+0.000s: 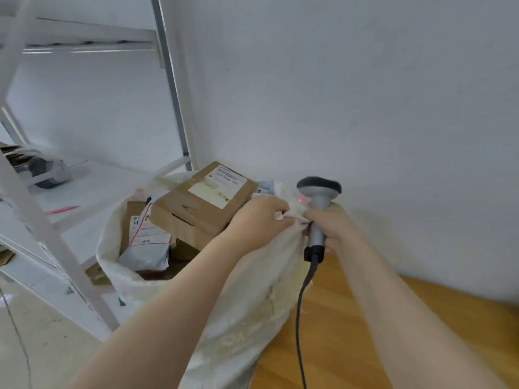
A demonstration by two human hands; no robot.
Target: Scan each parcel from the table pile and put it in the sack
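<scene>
The left hand (258, 217) pinches the sack (252, 318) rim by the table (337, 346) edge; the right hand (331, 226) grips the scanner (318, 192). The box (202, 203) sits high in the full sack; tugging could tip it out.

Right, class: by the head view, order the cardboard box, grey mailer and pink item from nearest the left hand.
1. Cardboard box, top of sack, beside left hand.
2. Grey mailer, lower in sack.
3. Pink item, on shelf, far left.
</scene>
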